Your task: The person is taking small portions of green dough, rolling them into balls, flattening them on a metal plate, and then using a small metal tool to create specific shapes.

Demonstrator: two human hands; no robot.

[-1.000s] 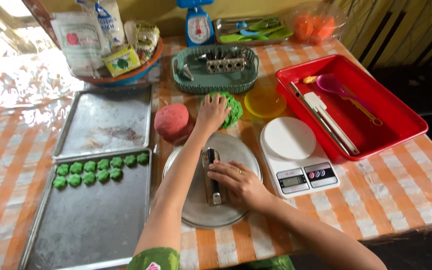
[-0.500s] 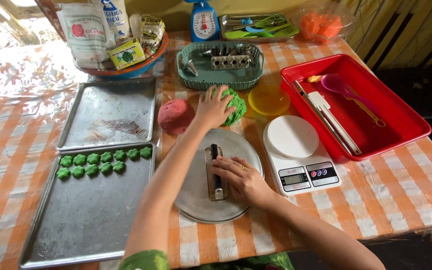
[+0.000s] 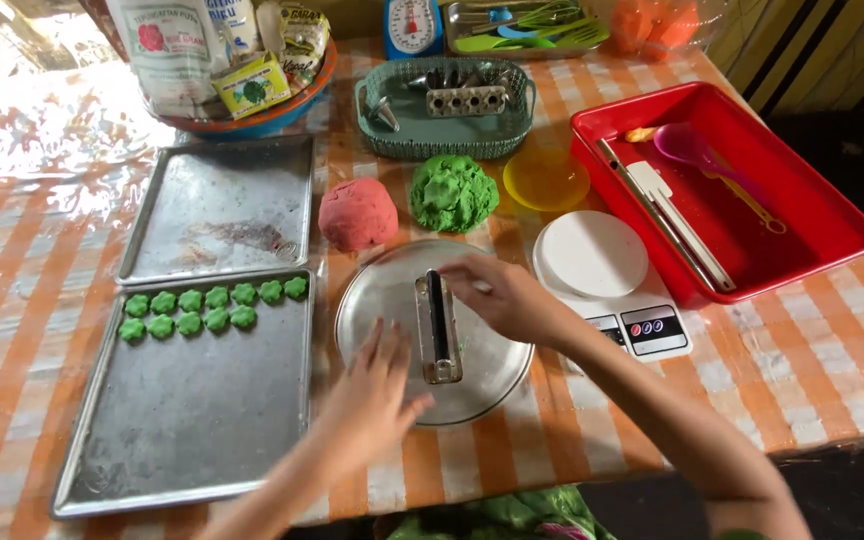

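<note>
My left hand (image 3: 377, 385) lies open, fingers spread, on the near-left edge of a round metal plate (image 3: 387, 290). A narrow metal cookie mould (image 3: 439, 330) lies lengthwise in the middle of the plate. My right hand (image 3: 507, 298) reaches in from the right and pinches the mould's far end with its fingertips. Just beyond the plate sit a green dough ball (image 3: 452, 192) and a pink-red dough ball (image 3: 357, 213). Several small green flower-shaped cookies (image 3: 212, 308) lie in two rows at the far end of the near baking tray (image 3: 192, 430).
A second, greasy baking tray (image 3: 222, 205) lies beyond the first. Right of the plate are a white digital scale (image 3: 592, 255), a yellow lid (image 3: 545, 178) and a red tray (image 3: 832, 215) with utensils. At the back are a green basket (image 3: 442, 135) and a bowl of packets (image 3: 242, 60).
My left hand has come back from the green dough ball to the near-left edge of the plate. My right hand has shifted from the mould's middle to its far end.
</note>
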